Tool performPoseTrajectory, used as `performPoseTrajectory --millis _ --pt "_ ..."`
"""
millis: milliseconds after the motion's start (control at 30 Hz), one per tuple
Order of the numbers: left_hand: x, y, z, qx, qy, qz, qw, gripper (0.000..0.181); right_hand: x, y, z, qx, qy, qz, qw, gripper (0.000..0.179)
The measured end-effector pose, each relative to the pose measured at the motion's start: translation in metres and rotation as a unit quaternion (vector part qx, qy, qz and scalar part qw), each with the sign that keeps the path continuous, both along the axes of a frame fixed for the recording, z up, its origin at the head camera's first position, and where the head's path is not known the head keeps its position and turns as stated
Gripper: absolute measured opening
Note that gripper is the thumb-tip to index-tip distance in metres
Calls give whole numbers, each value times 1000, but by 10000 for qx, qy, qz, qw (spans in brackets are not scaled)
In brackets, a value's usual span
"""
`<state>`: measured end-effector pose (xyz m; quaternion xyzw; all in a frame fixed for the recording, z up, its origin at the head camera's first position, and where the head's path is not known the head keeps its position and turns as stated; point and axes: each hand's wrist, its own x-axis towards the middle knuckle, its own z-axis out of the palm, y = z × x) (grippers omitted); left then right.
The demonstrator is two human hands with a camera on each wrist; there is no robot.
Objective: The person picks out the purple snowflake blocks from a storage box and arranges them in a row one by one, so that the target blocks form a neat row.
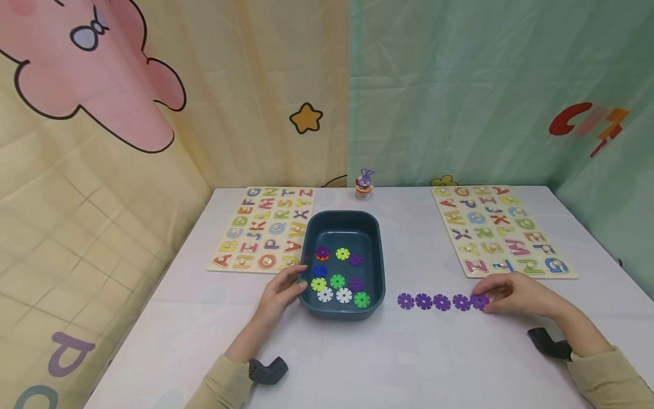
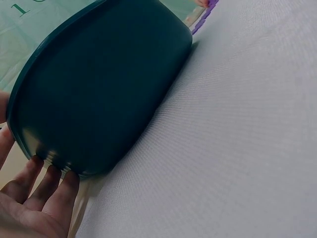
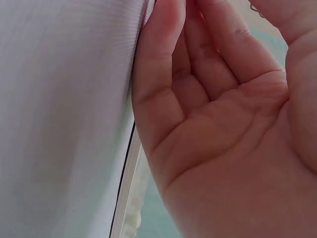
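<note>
Right hand point(image 1: 516, 292) pinches a purple disc point(image 1: 479, 301) at the right end of the purple row point(image 1: 441, 302). Left hand point(image 1: 281, 288) grips the tray point(image 1: 339, 314) by its left side. One letter board point(image 1: 494, 234) lies just beyond the right hand; a second board point(image 1: 267, 230), far left.

The left hand point(image 1: 280, 289) works toward the left edge of the table point(image 1: 434, 363), its thumb parted from the bent fingers in a grip. Toward the right edge, the right hand point(image 1: 516, 294) pinches between thumb and fingertips, fingers curving in from the palm. Both forearms point(image 1: 250, 338) slant inward from the near side, bare beyond beige sleeves point(image 1: 225, 380).
</note>
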<state>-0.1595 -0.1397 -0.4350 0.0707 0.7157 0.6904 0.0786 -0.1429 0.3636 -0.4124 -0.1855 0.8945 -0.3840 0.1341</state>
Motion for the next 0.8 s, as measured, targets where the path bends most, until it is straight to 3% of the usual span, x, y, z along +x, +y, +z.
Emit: performPoseTrajectory --millis 800 --pt "0 -1 -1 41 -39 -64 10000 47 1 0 -4 -22 335 181 9993 26"
